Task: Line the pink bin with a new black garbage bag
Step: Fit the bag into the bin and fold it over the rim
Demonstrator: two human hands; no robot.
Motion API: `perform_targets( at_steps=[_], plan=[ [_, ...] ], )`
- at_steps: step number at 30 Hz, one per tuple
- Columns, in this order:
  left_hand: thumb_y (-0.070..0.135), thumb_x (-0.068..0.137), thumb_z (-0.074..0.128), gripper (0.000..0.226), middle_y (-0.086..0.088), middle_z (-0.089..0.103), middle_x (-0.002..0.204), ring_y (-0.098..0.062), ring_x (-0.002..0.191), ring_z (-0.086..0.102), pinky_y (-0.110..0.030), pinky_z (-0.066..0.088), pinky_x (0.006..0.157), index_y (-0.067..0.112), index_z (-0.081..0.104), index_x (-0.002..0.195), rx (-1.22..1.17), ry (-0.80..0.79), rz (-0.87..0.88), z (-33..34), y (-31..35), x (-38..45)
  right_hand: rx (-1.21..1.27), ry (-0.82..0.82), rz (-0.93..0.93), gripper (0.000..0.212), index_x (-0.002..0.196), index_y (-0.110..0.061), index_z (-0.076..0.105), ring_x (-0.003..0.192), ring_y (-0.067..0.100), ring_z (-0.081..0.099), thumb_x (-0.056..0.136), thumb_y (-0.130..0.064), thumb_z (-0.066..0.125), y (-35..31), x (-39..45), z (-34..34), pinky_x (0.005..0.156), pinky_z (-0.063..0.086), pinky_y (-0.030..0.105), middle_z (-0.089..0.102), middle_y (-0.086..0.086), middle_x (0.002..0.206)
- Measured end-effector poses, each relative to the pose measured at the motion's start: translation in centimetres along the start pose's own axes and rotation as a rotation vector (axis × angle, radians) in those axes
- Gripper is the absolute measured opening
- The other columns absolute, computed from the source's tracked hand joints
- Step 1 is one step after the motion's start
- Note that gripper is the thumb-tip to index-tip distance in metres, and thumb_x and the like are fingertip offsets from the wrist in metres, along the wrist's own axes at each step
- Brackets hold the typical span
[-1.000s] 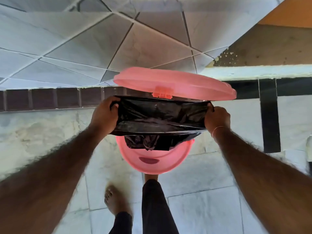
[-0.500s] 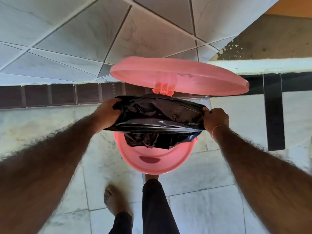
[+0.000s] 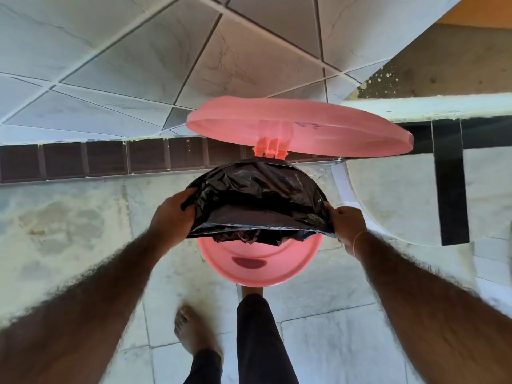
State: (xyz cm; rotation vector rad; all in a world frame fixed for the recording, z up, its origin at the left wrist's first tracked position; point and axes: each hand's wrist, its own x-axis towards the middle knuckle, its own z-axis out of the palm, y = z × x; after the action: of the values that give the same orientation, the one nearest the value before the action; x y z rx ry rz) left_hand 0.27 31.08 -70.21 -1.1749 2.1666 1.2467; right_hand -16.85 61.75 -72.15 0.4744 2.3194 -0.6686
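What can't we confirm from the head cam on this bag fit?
- Pink bin interior and far rim: covered by the black bag.
- Fingers of left hand and right hand: tucked under bag folds.
- Right foot, presumably on a pedal: hidden behind the bin.

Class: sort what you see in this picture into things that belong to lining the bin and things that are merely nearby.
Belongs to the job:
- black garbage bag, stretched open
- pink bin, near rim uncovered
- pink lid, raised
- left hand and right hand, each gripping a bag edge

Merely nearby:
- brown tile strip
- bare foot on the floor
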Motion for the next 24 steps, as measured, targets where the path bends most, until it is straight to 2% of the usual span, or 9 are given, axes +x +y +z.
perform_targets(
  at_steps=[5, 9, 11, 13, 15, 16, 18, 21, 24],
  plan=[
    [0.009, 0.089, 0.048, 0.042, -0.002, 0.070, 0.108, -0.021, 0.100, 0.064, -0.026, 0.047, 0.081, 0.028, 0.066, 0.123, -0.252, 0.000, -0.116, 0.4, -0.4, -1.5, 0.300, -0.107, 0.162, 0.049, 0.053, -0.016, 0.042, 0.054, 0.019, 0.026, 0.084, -0.040, 0.070, 1.7, -1.4, -0.2, 0.050, 0.021, 0.027, 0.031, 0.007, 0.060],
    [0.010, 0.071, 0.049, 0.059, 0.006, 0.073, 0.104, -0.017, 0.102, 0.066, -0.031, 0.050, 0.086, 0.037, 0.064, 0.121, -0.320, -0.072, -0.128, 0.7, -1.5, -3.4, 0.452, -0.228, 0.229, 0.038, 0.071, -0.016, 0.058, 0.060, 0.016, 0.039, 0.079, -0.051, 0.070, 2.4, -2.2, -0.7, 0.053, 0.027, 0.026, 0.052, 0.005, 0.069],
    [0.001, 0.070, 0.054, 0.070, 0.010, 0.071, 0.108, -0.016, 0.107, 0.065, -0.032, 0.052, 0.089, 0.041, 0.057, 0.127, -0.331, -0.112, -0.091, 1.1, -1.9, -4.3, 0.487, -0.271, 0.226, 0.040, 0.078, -0.020, 0.062, 0.061, 0.014, 0.041, 0.069, -0.056, 0.075, 2.8, -2.5, -0.9, 0.053, 0.026, 0.026, 0.056, 0.002, 0.072],
    [-0.003, 0.073, 0.064, 0.082, 0.014, 0.065, 0.122, -0.011, 0.116, 0.060, -0.037, 0.052, 0.091, 0.047, 0.046, 0.135, -0.404, -0.201, 0.017, 1.4, -1.8, -4.7, 0.482, -0.347, 0.209, 0.035, 0.076, -0.020, 0.063, 0.059, 0.012, 0.040, 0.062, -0.046, 0.081, 3.1, -2.8, -1.0, 0.052, 0.024, 0.025, 0.055, 0.000, 0.069],
    [0.008, 0.077, 0.073, 0.086, 0.016, 0.057, 0.134, -0.009, 0.124, 0.054, -0.041, 0.050, 0.093, 0.050, 0.034, 0.140, -0.412, -0.259, 0.112, 1.5, -1.4, -4.9, 0.416, -0.429, 0.187, 0.031, 0.081, -0.019, 0.064, 0.063, 0.014, 0.045, 0.058, -0.021, 0.086, 3.3, -2.9, -1.3, 0.056, 0.026, 0.026, 0.058, 0.001, 0.069],
    [0.017, 0.077, 0.075, 0.087, 0.016, 0.054, 0.137, -0.010, 0.125, 0.052, -0.043, 0.049, 0.095, 0.052, 0.028, 0.142, -0.363, -0.251, 0.128, 1.5, -1.3, -4.9, 0.362, -0.465, 0.168, 0.038, 0.088, -0.018, 0.065, 0.068, 0.016, 0.049, 0.055, -0.012, 0.083, 3.4, -2.9, -1.5, 0.059, 0.029, 0.028, 0.062, 0.003, 0.073],
    [0.030, 0.080, 0.070, 0.088, 0.011, 0.051, 0.139, -0.017, 0.122, 0.053, -0.045, 0.047, 0.097, 0.055, 0.015, 0.144, -0.178, -0.202, 0.121, 1.3, -1.4, -4.9, 0.249, -0.519, 0.136, 0.052, 0.103, -0.017, 0.062, 0.077, 0.019, 0.054, 0.056, -0.002, 0.076, 3.2, -2.8, -2.2, 0.067, 0.034, 0.032, 0.067, 0.005, 0.084],
    [0.028, 0.084, 0.060, 0.090, -0.002, 0.055, 0.136, -0.028, 0.113, 0.058, -0.044, 0.050, 0.091, 0.059, 0.000, 0.143, 0.061, -0.173, 0.161, 0.8, -2.2, -5.3, 0.153, -0.553, 0.144, 0.057, 0.113, -0.016, 0.057, 0.087, 0.020, 0.055, 0.065, 0.010, 0.071, 3.2, -2.2, -3.3, 0.073, 0.037, 0.033, 0.067, 0.007, 0.094],
    [0.028, 0.083, 0.056, 0.089, 0.000, 0.058, 0.131, -0.026, 0.106, 0.060, -0.045, 0.052, 0.087, 0.063, -0.002, 0.142, 0.073, -0.147, 0.212, 0.5, -2.2, -6.0, 0.117, -0.572, 0.145, 0.052, 0.114, -0.010, 0.059, 0.097, 0.026, 0.057, 0.070, 0.017, 0.066, 3.3, -1.8, -4.0, 0.091, 0.043, 0.043, 0.068, 0.009, 0.096]
  ],
)
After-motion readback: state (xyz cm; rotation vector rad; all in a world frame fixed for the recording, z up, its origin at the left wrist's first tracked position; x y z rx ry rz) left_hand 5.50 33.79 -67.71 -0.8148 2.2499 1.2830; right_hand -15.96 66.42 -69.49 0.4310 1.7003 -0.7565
